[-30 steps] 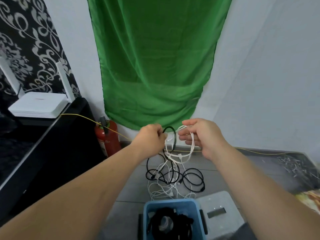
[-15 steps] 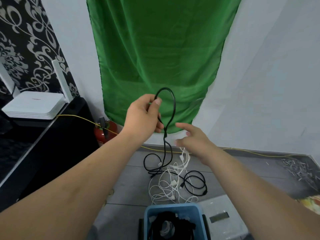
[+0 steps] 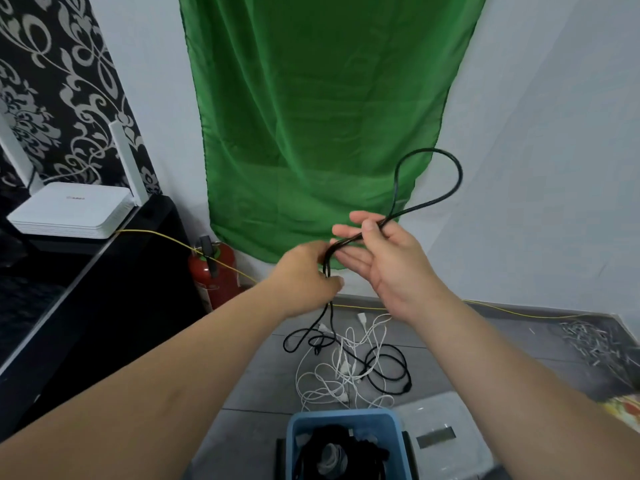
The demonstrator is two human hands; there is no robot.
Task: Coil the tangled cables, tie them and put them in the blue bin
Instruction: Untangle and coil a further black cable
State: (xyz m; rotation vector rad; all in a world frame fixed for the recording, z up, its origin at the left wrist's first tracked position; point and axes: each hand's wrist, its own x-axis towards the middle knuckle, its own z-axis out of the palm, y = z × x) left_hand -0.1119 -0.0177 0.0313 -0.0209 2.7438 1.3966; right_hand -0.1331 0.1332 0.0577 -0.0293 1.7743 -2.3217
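Black on green: the black cable (image 3: pixel 460 174) stands in a doubled loop in front of the green cloth (image 3: pixel 311 116), right of centre. Both strands come down across my right hand (image 3: pixel 391 268), where my thumb pins them against my forefinger. The other fingers lie spread and nearly straight, palm turned up and to the left. Just left of it, on the same strands, my left hand (image 3: pixel 304 278) is curled round the cable, its back toward me. From under that hand the cable drops to the grey floor (image 3: pixel 270 382). There, at lower centre, it runs into the tangle of thin white cables (image 3: pixel 332 375), which lie in loose loops with black loops among them. I cannot tell which of those black loops belongs to the one I hold. At the bottom edge, nearer me than the tangle, stands the blue bin (image 3: pixel 346 416) with dark coiled cables inside. At the left a white router (image 3: pixel 69 211) sits on a black counter (image 3: pixel 104 306). A thin yellow wire (image 3: pixel 166 237) runs from it past a red fire extinguisher (image 3: pixel 214 271) that stands against the wall.
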